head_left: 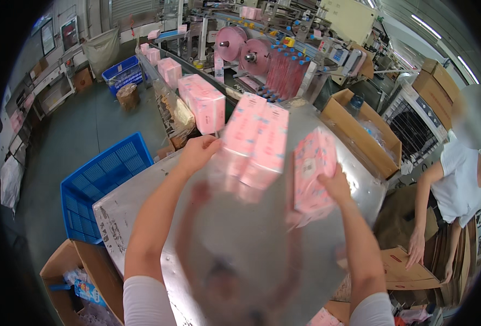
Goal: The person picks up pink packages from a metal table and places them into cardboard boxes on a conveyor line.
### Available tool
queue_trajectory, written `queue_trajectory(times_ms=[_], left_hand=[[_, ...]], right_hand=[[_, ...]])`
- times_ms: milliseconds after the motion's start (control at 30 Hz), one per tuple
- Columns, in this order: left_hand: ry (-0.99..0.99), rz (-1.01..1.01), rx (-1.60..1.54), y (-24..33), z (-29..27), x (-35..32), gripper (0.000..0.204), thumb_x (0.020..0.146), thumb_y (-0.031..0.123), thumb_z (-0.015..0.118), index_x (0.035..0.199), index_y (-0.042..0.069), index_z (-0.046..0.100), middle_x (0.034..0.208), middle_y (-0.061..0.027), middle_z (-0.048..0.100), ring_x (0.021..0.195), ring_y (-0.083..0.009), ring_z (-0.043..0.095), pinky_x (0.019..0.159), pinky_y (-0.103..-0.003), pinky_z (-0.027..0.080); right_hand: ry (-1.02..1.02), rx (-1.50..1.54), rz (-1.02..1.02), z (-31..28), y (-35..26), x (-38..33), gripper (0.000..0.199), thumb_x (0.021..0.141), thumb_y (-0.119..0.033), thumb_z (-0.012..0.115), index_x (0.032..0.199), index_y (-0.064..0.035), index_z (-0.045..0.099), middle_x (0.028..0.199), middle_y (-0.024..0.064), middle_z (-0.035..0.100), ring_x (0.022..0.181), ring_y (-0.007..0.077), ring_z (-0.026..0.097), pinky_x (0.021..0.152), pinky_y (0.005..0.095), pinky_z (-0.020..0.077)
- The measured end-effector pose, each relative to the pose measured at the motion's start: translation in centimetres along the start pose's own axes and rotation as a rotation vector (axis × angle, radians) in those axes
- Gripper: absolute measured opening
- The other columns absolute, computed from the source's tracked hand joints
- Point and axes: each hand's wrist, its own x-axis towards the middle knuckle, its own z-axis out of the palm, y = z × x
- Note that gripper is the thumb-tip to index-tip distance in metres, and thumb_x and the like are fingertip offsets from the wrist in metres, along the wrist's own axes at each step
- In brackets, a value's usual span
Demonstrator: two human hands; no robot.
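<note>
Head view: Blurred print is carried by one pink pack (312, 174), gripped by the right hand (336, 187) over a metal counter's (316, 261) right side. At the counter's far side, the half-curled left hand (197, 155) is held beside two matching packs (267, 142), contact unclear. Left of the counter, a blue crate (91, 187) is seen.

1. At centre: broad grey metal table (197, 233).
2. Toward its far edge: two side-by-side pink plastic-wrapped rectangular packs (267, 138).
3. Just left of the pair: left hand (198, 153).
4. Right of the pair, across a gap: single pink plastic-wrapped pack (312, 168), with right hand (335, 183) at its right side.
5. Beyond the table, leftward: row of pink rectangular packs (202, 103).
6. Farther behind: two round pink rolls (235, 38).
7. Left of the table: blue perforated plastic crate (107, 179); nearer, open brown cardboard box (101, 271).
</note>
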Motion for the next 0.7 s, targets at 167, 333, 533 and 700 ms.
queue_trajectory(times_ms=[167, 333, 533, 700], left_hand=[[0.5, 0.007, -0.245, -1.3, -3.4, 5.5, 0.042, 0.081, 0.037, 0.059, 0.101, 0.001, 0.063, 0.092, -0.0206, 0.065, 0.089, -0.0325, 0.063, 0.077, -0.037, 0.048], [0.034, -0.299, -0.025, -2.4, -0.3, 6.4, 0.071, 0.073, 0.048, 0.065, 0.113, -0.009, 0.051, 0.108, -0.0255, 0.059, 0.102, -0.0349, 0.058, 0.086, -0.038, 0.045], [-0.155, -0.21, 0.008, 1.2, 1.4, 0.0, 0.075, 0.071, 0.048, 0.067, 0.12, -0.006, 0.046, 0.112, -0.0253, 0.058, 0.104, -0.0368, 0.057, 0.09, -0.04, 0.044], [-0.14, -0.258, 0.01, 3.3, -3.9, -14.8, 0.071, 0.074, 0.04, 0.067, 0.126, -0.001, 0.041, 0.115, -0.0224, 0.057, 0.104, -0.0368, 0.057, 0.09, -0.041, 0.044]], right_hand=[[0.079, -0.23, -0.086, 3.3, -7.8, 6.2, 0.093, 0.065, -0.052, 0.062, 0.14, -0.0121, 0.025, 0.127, 0.025, 0.043, 0.109, 0.0404, 0.053, 0.089, 0.0442, 0.0447], [-0.087, -0.26, -0.13, 4.5, -10.8, 5.6, 0.094, 0.069, -0.059, 0.056, 0.143, -0.014, 0.019, 0.13, 0.0268, 0.04, 0.111, 0.0407, 0.052, 0.09, 0.0439, 0.0445], [-0.102, -0.296, -0.108, 2.1, -6.7, 1.5, 0.091, 0.075, -0.061, 0.052, 0.144, -0.0145, 0.016, 0.127, 0.0273, 0.042, 0.108, 0.0411, 0.053, 0.088, 0.045, 0.0447], [-0.142, -0.263, -0.246, 0.3, -5.1, -11.2, 0.086, 0.076, -0.051, 0.059, 0.142, -0.0112, 0.022, 0.112, 0.0272, 0.05, 0.092, 0.0445, 0.057, 0.079, 0.0462, 0.0482]])
